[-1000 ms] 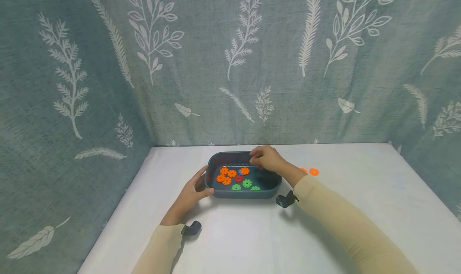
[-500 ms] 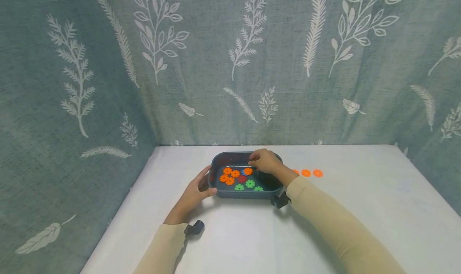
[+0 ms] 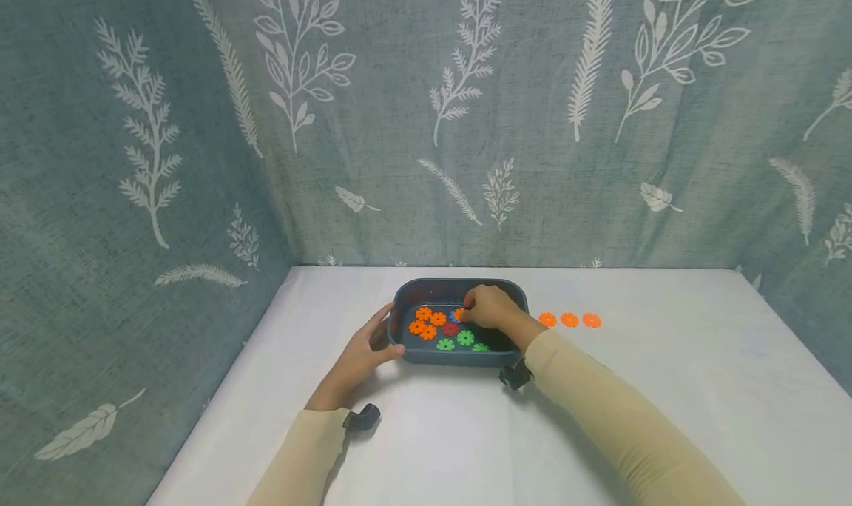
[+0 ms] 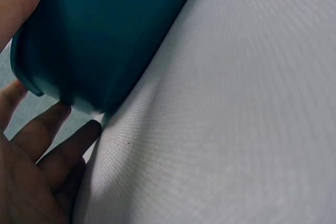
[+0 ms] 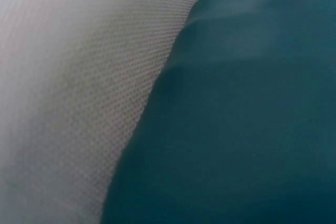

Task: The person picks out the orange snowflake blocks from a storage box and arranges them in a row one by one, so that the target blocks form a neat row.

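Note:
A dark blue-grey tray [image 3: 439, 358] stands on the white table, with several flower-shaped plastic discs inside: orange [image 3: 424, 313], green [image 3: 465, 338], red [image 3: 450, 329] and a partly covered blue one. My left hand [image 3: 359, 358] holds the tray's left end, thumb at the front rim and fingers against the end wall, as the left wrist view also shows. My right hand [image 3: 491, 308] reaches into the tray from the right, its bent fingertips at an orange disc [image 3: 459, 314] lying over the blue one. Whether they pinch it is unclear. The right wrist view shows only the tray's outer wall [image 5: 236, 129] and cloth.
Right of the tray, three orange discs [image 3: 569, 319] lie in a row on the white-covered table [image 3: 665, 358]. A green-grey curtain [image 3: 399, 121] with white leaf prints hangs behind and at the sides. Dark wrist cameras [image 3: 362, 417] sit on both sleeves.
My right hand has lowered inside the tray to the orange disc over the blue one. The left hand keeps its hold. All three orange discs on the table are now uncovered by the right arm.

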`<control>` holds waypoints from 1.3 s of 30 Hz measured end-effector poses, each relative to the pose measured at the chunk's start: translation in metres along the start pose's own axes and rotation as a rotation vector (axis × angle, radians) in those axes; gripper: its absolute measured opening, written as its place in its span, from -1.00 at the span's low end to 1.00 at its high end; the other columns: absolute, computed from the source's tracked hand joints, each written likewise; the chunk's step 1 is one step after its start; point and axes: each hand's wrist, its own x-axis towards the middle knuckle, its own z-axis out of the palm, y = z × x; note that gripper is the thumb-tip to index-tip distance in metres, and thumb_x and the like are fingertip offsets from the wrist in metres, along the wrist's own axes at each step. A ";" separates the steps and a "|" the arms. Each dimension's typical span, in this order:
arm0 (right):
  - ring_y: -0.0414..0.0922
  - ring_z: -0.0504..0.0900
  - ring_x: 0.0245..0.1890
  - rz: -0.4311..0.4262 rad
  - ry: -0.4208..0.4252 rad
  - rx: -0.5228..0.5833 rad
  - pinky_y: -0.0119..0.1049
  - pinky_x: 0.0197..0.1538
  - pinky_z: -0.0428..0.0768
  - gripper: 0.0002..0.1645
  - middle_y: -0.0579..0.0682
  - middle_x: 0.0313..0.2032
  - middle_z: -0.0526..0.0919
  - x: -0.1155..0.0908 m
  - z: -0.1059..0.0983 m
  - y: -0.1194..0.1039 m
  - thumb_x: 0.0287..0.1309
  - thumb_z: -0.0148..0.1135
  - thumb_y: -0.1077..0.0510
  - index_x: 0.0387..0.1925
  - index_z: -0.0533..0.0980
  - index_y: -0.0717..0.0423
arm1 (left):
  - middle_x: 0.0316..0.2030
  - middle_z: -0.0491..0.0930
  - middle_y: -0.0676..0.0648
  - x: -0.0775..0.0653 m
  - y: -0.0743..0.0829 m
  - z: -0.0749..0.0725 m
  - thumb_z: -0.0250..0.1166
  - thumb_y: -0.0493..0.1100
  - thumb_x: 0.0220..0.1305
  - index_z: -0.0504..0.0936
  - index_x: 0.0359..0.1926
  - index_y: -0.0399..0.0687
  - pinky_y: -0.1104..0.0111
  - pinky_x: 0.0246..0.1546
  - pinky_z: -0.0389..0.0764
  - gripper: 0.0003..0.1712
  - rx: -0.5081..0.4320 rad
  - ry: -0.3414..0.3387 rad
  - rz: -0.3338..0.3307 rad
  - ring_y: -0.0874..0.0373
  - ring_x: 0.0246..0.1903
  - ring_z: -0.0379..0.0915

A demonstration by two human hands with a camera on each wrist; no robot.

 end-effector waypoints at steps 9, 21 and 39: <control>-0.06 0.60 -0.11 0.017 0.004 -0.022 -0.09 0.03 0.56 -0.64 -0.03 -0.11 0.67 -0.001 -0.002 -0.003 0.12 0.42 -0.01 -0.09 0.65 0.08 | 0.43 0.15 -0.12 0.015 -0.026 0.000 0.45 -0.02 0.15 0.07 0.51 0.31 -0.03 0.36 0.09 0.00 0.009 -0.004 0.006 -0.06 0.39 0.09; -0.09 0.50 -0.39 0.040 0.004 0.004 -0.23 -0.29 0.50 -0.72 -0.08 -0.41 0.56 0.000 -0.002 -0.001 0.01 0.50 0.05 -0.38 0.52 0.01 | 0.40 0.24 -0.12 0.015 -0.026 0.001 0.50 0.01 0.08 0.15 0.47 0.38 -0.05 0.33 0.17 0.00 0.008 0.022 0.050 -0.06 0.35 0.19; -0.12 0.55 -0.34 -0.023 -0.038 0.113 -0.21 -0.26 0.57 -0.81 -0.07 -0.24 0.63 -0.006 -0.008 0.002 0.07 0.45 0.19 -0.26 0.60 0.02 | 0.41 0.22 -0.13 0.012 -0.028 0.001 0.50 0.05 0.07 0.14 0.47 0.40 -0.06 0.32 0.17 0.01 0.009 0.014 0.034 -0.08 0.36 0.16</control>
